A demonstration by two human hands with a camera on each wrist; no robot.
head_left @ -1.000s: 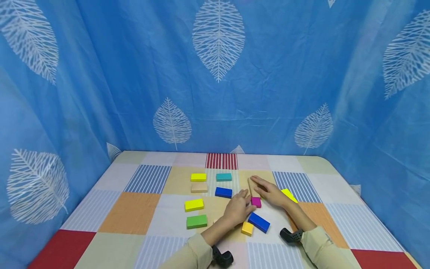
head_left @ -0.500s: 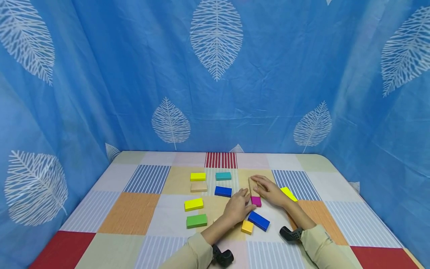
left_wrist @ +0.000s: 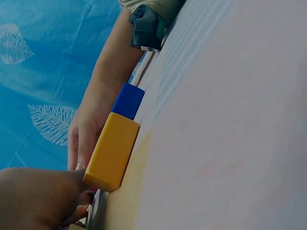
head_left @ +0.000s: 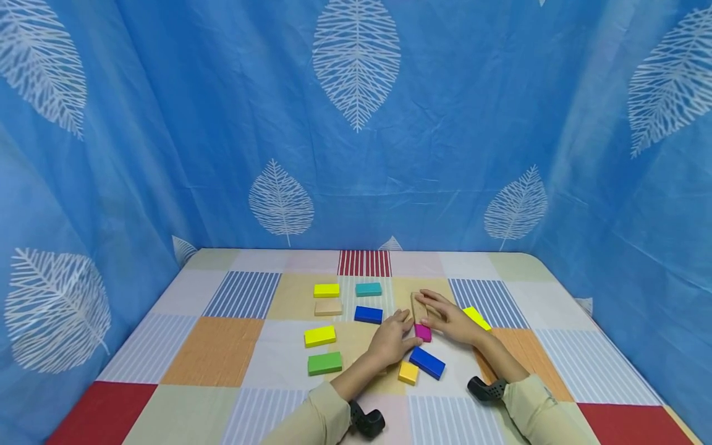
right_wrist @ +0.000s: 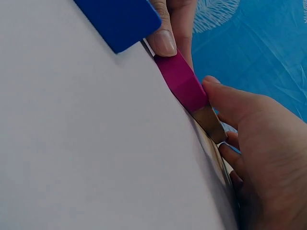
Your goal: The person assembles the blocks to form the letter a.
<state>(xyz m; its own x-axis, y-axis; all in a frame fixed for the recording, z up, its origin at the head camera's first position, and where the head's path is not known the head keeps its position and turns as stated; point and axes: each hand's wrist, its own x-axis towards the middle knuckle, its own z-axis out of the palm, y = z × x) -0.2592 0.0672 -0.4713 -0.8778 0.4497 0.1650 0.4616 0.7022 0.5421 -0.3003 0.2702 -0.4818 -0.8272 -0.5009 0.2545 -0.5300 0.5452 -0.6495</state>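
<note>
A plain wooden block [head_left: 418,307] and a short magenta block [head_left: 423,333] lie end to end between the hands. My left hand [head_left: 389,339] has its fingers along their left side. In the right wrist view, its thumb presses the near end of the magenta block [right_wrist: 180,81]. My right hand [head_left: 453,319] holds the wooden block from the right, index finger near its far end and thumb by the joint with the magenta block. Just nearer lie a blue block [head_left: 428,363] and an orange block [head_left: 408,373], the latter large in the left wrist view beside the left hand.
Left of the hands lie a green block [head_left: 325,363], a yellow block [head_left: 319,336], a second wooden block [head_left: 328,308], another blue block [head_left: 368,314] and a teal block [head_left: 368,289]. A yellow block [head_left: 476,318] sits by the right wrist. Blue curtains [head_left: 445,154] enclose the patchwork-covered table [head_left: 211,414].
My right thumb has shifted slightly nearer, toward the joint of the wooden and magenta blocks, and more of the wooden block shows. The left hand stays nearly still.
</note>
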